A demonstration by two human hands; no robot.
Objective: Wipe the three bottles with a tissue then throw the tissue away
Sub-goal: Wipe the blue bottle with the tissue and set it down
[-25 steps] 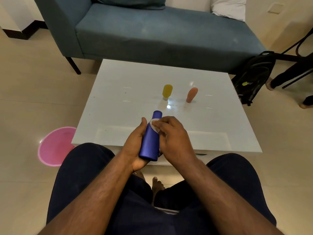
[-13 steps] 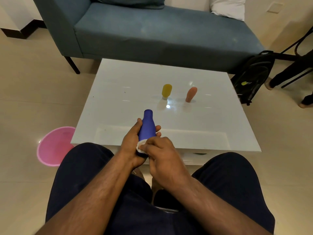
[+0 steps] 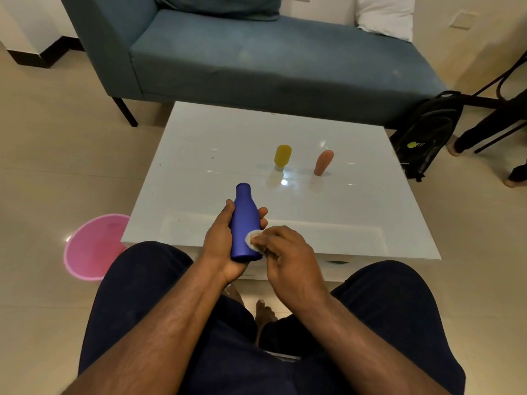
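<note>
At the centre of the frame, the left hand [image 3: 221, 246] grips a blue bottle [image 3: 244, 223] above the tabletop's [image 3: 199, 155] near edge. The right hand [image 3: 288, 258] pinches a white tissue [image 3: 252, 238] against the bottle's lower side. A yellow bottle [image 3: 282, 155] and a peach bottle [image 3: 323, 162] stand upright beyond, apart.

The white table [image 3: 199, 155] top is glossy, mirroring light. The blue bottle [image 3: 243, 223] looks matt and smooth; the tissue [image 3: 252, 239] soft paper. The far sofa [image 3: 271, 61] is matt woven cloth, the floor [image 3: 57, 138] polished tile.
</note>
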